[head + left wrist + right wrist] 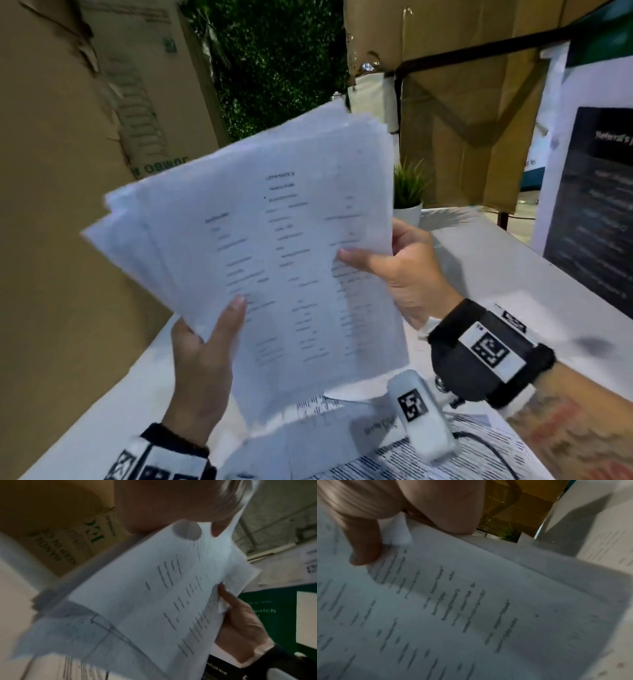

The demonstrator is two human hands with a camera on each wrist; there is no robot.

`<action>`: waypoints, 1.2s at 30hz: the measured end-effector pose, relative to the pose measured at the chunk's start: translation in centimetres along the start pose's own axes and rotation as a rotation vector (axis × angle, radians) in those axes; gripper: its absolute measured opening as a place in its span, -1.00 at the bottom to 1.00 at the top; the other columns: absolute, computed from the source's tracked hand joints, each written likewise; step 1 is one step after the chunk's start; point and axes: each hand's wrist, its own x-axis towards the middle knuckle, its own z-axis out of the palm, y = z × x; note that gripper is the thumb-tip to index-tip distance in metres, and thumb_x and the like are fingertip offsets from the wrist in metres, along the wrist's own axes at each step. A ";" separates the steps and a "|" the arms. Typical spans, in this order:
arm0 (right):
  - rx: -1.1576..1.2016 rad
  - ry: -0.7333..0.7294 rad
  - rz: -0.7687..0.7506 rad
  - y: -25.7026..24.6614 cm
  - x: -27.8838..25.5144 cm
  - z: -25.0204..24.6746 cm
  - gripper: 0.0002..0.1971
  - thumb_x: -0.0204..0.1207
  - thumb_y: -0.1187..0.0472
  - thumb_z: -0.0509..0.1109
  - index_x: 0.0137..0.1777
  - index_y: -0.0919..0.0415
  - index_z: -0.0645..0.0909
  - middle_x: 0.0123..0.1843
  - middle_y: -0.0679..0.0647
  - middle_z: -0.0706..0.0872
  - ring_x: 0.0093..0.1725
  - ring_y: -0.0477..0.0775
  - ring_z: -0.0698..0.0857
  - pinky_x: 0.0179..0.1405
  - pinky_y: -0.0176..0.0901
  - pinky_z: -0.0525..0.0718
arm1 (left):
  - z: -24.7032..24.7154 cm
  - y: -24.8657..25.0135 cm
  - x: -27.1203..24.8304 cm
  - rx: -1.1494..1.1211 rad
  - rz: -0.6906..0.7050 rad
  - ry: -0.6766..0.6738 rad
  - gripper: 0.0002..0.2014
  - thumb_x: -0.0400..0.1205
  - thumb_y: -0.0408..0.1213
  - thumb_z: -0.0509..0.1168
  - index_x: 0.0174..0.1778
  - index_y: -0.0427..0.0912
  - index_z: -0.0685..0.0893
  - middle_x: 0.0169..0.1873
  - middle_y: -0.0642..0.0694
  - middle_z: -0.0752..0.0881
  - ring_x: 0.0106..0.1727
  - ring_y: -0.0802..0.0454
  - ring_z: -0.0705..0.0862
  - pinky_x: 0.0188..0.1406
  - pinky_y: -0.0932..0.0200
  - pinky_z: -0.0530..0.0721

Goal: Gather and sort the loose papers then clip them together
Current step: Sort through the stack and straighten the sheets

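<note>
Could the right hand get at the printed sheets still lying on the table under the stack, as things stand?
Probably not yet. The right hand pinches the raised stack of papers at its right edge, and that stack hangs over the sheets on the table. It would need to let go first, leaving the left hand holding.

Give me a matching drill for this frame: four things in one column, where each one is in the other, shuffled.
Things:
1. stack of papers
2. potted plant
3. cardboard box
4. printed sheets

Places:
A. lying flat on the table, at its near edge
B. standing on the table behind the right hand
C. held up off the table between the left hand and the right hand
D. standing upright to the left of the table

Pairs: 1-C, 2-B, 3-D, 4-A
</note>
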 end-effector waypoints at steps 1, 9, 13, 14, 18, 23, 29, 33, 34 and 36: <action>-0.008 -0.029 -0.021 -0.1 -0.2 0.3 -0.62 0.09 0.37 0.63 -0.02 0.31 0.79 -0.06 0.16 0.87 -0.06 0.19 0.81 0.06 0.18 0.81 | -0.4 -0.1 0.1 0.075 0.050 -0.022 -0.56 0.58 -0.50 0.37 -0.21 0.24 0.89 -0.21 0.35 0.86 -0.08 0.42 0.80 -0.06 0.50 0.69; -0.175 -0.157 0.102 1.7 -0.7 -0.1 -0.80 0.40 0.43 0.57 0.01 0.26 0.79 -0.01 0.11 0.89 -0.05 -0.01 0.84 -0.03 -0.14 0.78 | -2.1 0.3 0.9 0.157 -0.085 -0.104 -0.33 0.15 0.07 0.69 0.16 -0.07 0.73 -0.04 0.19 0.89 0.01 0.24 0.84 -0.16 0.43 0.75; -0.238 -0.110 0.031 1.4 -0.3 1.6 -0.81 0.39 0.39 0.60 -0.07 0.11 0.81 -0.05 0.05 0.90 -0.03 0.02 0.85 -0.01 -0.08 0.80 | -1.5 0.9 2.0 0.144 -0.158 -0.028 -0.32 0.09 0.18 0.68 0.09 -0.02 0.79 -0.05 0.15 0.91 0.05 0.13 0.86 -0.22 0.36 0.78; -0.225 -0.096 0.027 1.2 -0.1 1.9 -0.81 0.39 0.37 0.61 -0.02 0.16 0.82 0.01 0.12 0.89 0.01 0.09 0.85 0.05 0.02 0.80 | -1.4 1.3 2.2 0.136 -0.157 -0.004 -0.47 0.19 0.09 0.64 0.05 -0.03 0.80 -0.08 0.17 0.91 0.06 0.12 0.86 -0.23 0.36 0.78; -0.144 -0.117 0.115 1.7 -0.1 1.6 -0.72 0.43 0.37 0.57 0.15 0.34 0.76 0.12 0.22 0.85 0.10 0.18 0.84 0.11 0.04 0.80 | -2.6 0.8 1.9 0.143 -0.144 -0.021 -0.67 0.23 0.01 0.65 -0.11 0.06 0.90 -0.07 0.21 0.90 0.02 0.16 0.87 -0.18 0.34 0.80; -0.440 -0.375 0.407 4.4 -0.5 -0.6 -0.63 0.55 0.22 0.50 0.36 0.21 0.68 0.32 0.09 0.77 0.26 0.01 0.75 0.24 -0.17 0.69 | -5.3 -2.0 1.6 0.324 -0.341 -0.065 -0.30 0.04 0.13 0.73 0.06 -0.09 0.82 -0.06 0.11 0.91 -0.04 0.10 0.88 -0.03 0.11 0.81; -1.151 -0.203 0.571 4.5 3.9 -7.7 -0.43 0.47 0.00 0.57 0.42 0.20 0.53 0.30 0.02 0.62 0.31 0.15 0.63 0.15 -0.12 0.61 | -7.8 -2.7 3.3 0.322 -0.519 0.056 -0.77 0.59 -0.33 0.46 0.14 -0.30 0.75 0.10 -0.30 0.82 0.04 -0.28 0.81 0.19 -0.14 0.68; -1.623 -0.063 0.848 6.9 4.3 -11.1 0.23 0.07 -0.31 0.68 0.63 0.21 0.14 0.55 0.29 0.44 0.48 0.36 0.52 0.38 0.11 0.59 | -8.3 -3.3 2.3 0.353 -0.562 0.103 -0.78 0.63 -0.43 0.39 0.20 -0.31 0.71 -0.03 -0.18 0.87 -0.04 -0.22 0.80 0.00 -0.04 0.73; -1.678 -0.088 0.884 7.0 4.1 -11.1 0.33 0.04 -0.36 0.66 0.68 0.19 0.01 0.58 0.31 0.40 0.49 0.37 0.51 0.40 0.13 0.59 | -8.6 -3.4 2.2 0.356 -0.574 0.106 -0.81 0.64 -0.43 0.38 0.16 -0.30 0.73 -0.11 -0.11 0.90 -0.06 -0.20 0.80 -0.11 0.03 0.75; -1.766 -0.178 0.871 6.4 3.8 -11.0 0.26 0.13 -0.36 0.61 0.67 0.28 0.08 0.57 0.24 0.46 0.44 0.31 0.58 0.36 0.05 0.62 | -9.1 -3.6 2.1 0.348 -0.577 0.111 -0.79 0.64 -0.43 0.38 0.19 -0.29 0.73 -0.11 -0.07 0.89 -0.04 -0.19 0.81 -0.14 0.08 0.73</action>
